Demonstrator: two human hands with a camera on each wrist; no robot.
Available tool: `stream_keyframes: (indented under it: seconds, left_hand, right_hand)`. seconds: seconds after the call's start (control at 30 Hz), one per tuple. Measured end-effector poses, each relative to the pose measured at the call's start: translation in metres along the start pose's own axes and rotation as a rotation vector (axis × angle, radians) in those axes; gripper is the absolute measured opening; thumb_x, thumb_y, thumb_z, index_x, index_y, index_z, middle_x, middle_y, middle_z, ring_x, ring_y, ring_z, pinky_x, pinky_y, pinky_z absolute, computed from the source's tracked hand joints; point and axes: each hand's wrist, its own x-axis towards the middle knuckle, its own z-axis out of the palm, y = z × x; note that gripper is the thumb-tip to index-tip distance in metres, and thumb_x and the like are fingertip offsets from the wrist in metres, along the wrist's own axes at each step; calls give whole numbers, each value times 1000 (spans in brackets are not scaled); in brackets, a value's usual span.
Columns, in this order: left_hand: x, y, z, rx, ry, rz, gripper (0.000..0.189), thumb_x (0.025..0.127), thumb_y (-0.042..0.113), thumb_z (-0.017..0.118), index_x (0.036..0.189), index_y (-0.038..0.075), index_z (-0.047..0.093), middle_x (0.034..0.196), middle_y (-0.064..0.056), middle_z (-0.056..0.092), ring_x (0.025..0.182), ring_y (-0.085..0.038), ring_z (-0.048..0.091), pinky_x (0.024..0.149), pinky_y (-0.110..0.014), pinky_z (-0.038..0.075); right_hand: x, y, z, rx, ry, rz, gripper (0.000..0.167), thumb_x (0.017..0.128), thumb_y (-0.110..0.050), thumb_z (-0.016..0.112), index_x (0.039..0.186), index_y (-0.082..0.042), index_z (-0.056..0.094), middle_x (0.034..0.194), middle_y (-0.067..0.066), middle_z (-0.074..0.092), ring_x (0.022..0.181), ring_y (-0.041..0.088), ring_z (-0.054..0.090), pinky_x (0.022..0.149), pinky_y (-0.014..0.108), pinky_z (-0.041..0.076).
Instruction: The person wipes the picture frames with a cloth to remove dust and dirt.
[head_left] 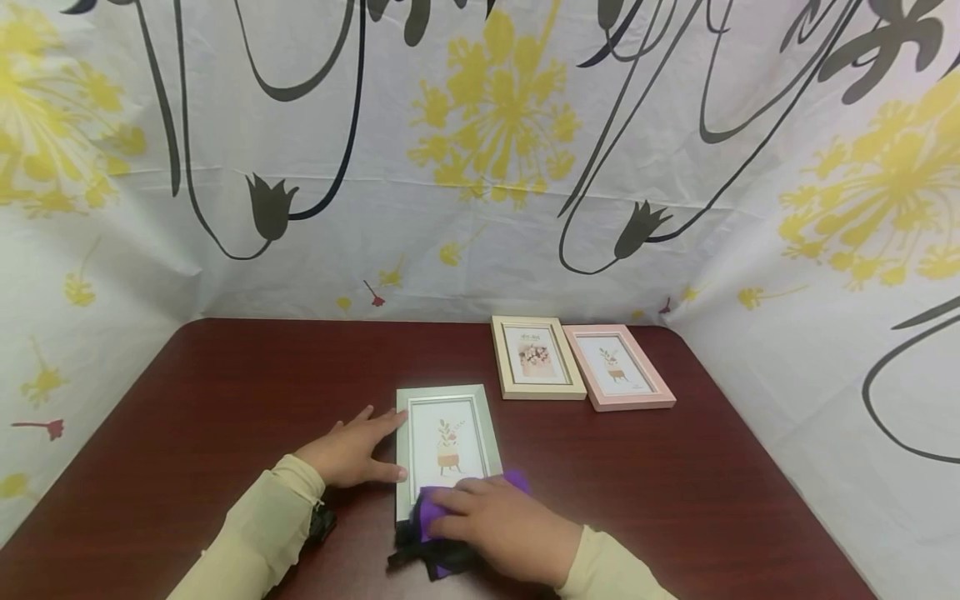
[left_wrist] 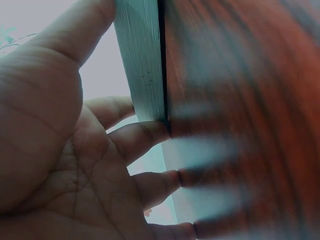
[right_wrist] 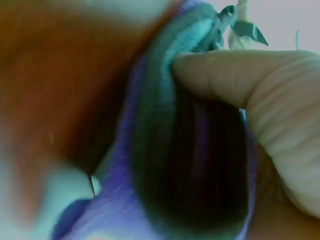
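A pale green picture frame (head_left: 403, 450) with a potted-plant print lies face up on the table, nearest me. My left hand (head_left: 352, 450) rests against its left edge, thumb and fingers spread. The left wrist view shows the frame's side (left_wrist: 145, 65) between that thumb and the fingers, whose tips meet the tabletop. With my right hand (head_left: 502, 525) I hold a purple and black cloth (head_left: 431, 508) over the frame's lower end, hiding that part. In the right wrist view, the thumb presses into a fold of the cloth (right_wrist: 155, 110).
Behind and to the right lie a cream picture frame (head_left: 498, 367) and a pink picture frame (head_left: 633, 404), side by side near the far edge. A dark red-brown table (head_left: 300, 367) carries everything. A white floral-print sheet (head_left: 337, 250) rises around its back and sides.
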Motion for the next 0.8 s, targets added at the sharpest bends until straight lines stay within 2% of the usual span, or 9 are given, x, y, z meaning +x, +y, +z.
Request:
stream_keyframes:
  seconds: [0.1,0.2,0.33,0.6,0.7,0.8]
  left_hand:
    - [0,0,0,-7,-3,-2,91,85,50,74,157,16,31,159,-16,29,147,-45,11,110,-72,8]
    - [-1,1,0,-11,-2,-3,91,85,49,75,157,15,32,159,-16,30,147,-45,11,110,-72,9]
    - [-1,1,0,-12,7,-2,90,85,48,76,156,14,33,158,-16,31,147,-46,13,109,-73,10]
    - [0,1,1,-11,13,-3,91,84,49,76,156,15,33,158,-16,31,147,-46,13,110,-72,10]
    - [0,0,1,-10,9,-2,92,84,50,76,157,15,32,159,-16,30,147,-46,12,110,-72,9]
    - [0,0,1,-8,8,0,92,84,51,75,157,15,32,159,-17,30,147,-46,12,110,-72,8]
  right_hand:
    - [-4,8,-2,27,28,48,32,82,-15,76,105,-35,68,123,-15,61,99,9,57,78,26,49]
    - [-8,14,-3,46,49,82,30,77,-12,78,95,-33,66,106,-18,62,90,7,55,75,25,47]
    - [-11,18,-2,57,65,91,32,73,-7,77,90,-31,64,98,-18,59,86,6,53,75,25,47]
    - [-10,16,-2,62,75,92,33,72,-5,77,90,-31,65,99,-19,61,87,5,54,74,24,47]
    - [-6,12,-2,42,69,69,30,78,-10,78,95,-32,68,110,-17,64,94,6,58,76,25,49]
    - [-2,3,-1,4,41,34,30,85,-15,75,108,-33,71,129,-12,62,112,11,60,84,31,52]
